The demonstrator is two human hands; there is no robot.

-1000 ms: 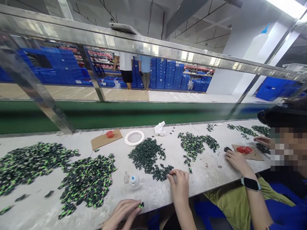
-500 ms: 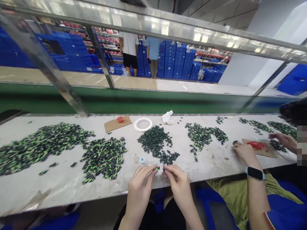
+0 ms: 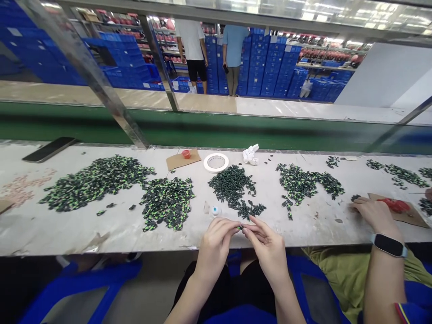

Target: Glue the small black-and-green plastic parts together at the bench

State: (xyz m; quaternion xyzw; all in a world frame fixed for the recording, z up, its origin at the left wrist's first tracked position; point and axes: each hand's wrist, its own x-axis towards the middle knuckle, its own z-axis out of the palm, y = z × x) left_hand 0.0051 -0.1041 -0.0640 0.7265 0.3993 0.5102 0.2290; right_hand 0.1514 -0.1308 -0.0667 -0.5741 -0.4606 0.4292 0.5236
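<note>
Left hand and right hand meet, fingertips pinched.

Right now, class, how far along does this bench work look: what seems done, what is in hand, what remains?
Seemingly done: the green-marked piles at the left and beside it, though that is a guess. In hand: the left hand and right hand pinch one small green piece between their fingertips. Left: the darker pile just beyond the hands, with more heaps further right.

Factory: conveyor belt, stacked blue crates.
</note>
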